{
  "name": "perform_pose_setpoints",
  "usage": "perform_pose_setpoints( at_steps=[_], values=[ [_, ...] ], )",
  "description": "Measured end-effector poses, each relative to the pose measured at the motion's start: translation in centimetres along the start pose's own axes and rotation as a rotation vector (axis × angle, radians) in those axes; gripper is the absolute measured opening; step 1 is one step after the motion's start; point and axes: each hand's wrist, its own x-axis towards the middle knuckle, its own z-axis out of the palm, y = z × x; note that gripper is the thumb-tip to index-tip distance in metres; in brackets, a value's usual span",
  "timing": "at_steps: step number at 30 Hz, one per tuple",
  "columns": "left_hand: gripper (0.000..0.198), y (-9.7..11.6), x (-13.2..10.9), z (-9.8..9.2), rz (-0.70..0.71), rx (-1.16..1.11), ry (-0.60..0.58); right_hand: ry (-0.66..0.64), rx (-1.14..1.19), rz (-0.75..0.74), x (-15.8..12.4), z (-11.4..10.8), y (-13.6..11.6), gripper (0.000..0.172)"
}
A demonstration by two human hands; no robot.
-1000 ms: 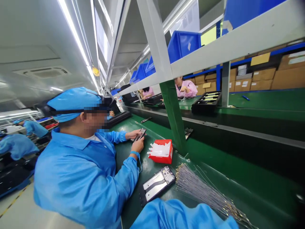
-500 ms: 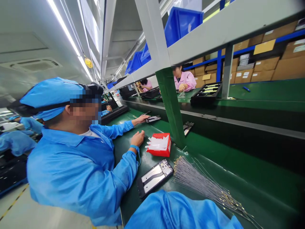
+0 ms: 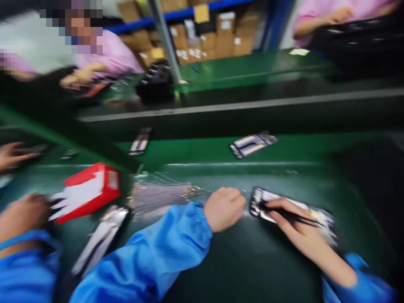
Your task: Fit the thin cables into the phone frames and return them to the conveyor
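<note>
Green worktop (image 3: 240, 269): dull, smooth sheet with a bit of glare, bright seam along its far edge.
Opened device (image 3: 269, 196): flat on that worktop, innards up, right under the right hand.
Right hand (image 3: 299, 227): thumb and fingers pinching dark tweezers (image 3: 293, 216) over it.
Left hand (image 3: 224, 209): curled just beside the device's near-left end; fingertips are tucked away, so can't tell if it's gripping anything.
Wire bundle (image 3: 164, 195): grey strands, fanned left of that hand.
Red bin (image 3: 112, 185): stuffed with white strips (image 3: 83, 195), coworker's hand (image 3: 27, 216) close by, second opened unit (image 3: 102, 235) in front.
Strip past the seam: two more units, one left (image 3: 140, 142), one right (image 3: 253, 144).
Far bench (image 3: 227, 69): green too, behind a grey rail (image 3: 221, 107), pink-sleeved people seated along it.
Back wall: blue shelving (image 3: 186, 14), cardboard boxes (image 3: 225, 35), kinda blurry.
</note>
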Motion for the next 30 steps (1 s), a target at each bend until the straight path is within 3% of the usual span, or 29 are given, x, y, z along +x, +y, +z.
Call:
perform_pose_setpoints(
  at_steps=[5, 10, 18, 30],
  values=[
    [0.02, -2.0, -0.6, 0.4, 0.065, -0.086, 0.112, -0.017, 0.107, 0.189, -0.4, -0.1, 0.0, 0.006],
    [0.021, -1.1, -0.1, -0.2, 0.078, -0.079, 0.119, -0.043, 0.259, 0.266, 0.1, 0.3, -0.8, 0.007],
    [0.016, -0.8, 0.9, 0.1, 0.013, -0.09, 0.119, -0.009, 0.272, 0.274, 1.1, 0.6, -0.9, 0.008],
    [0.015, -0.8, 0.8, 0.2, 0.055, -0.11, 0.18, 0.002, 0.279, 0.247, 1.0, 0.5, -0.9, 0.009]
  ],
)
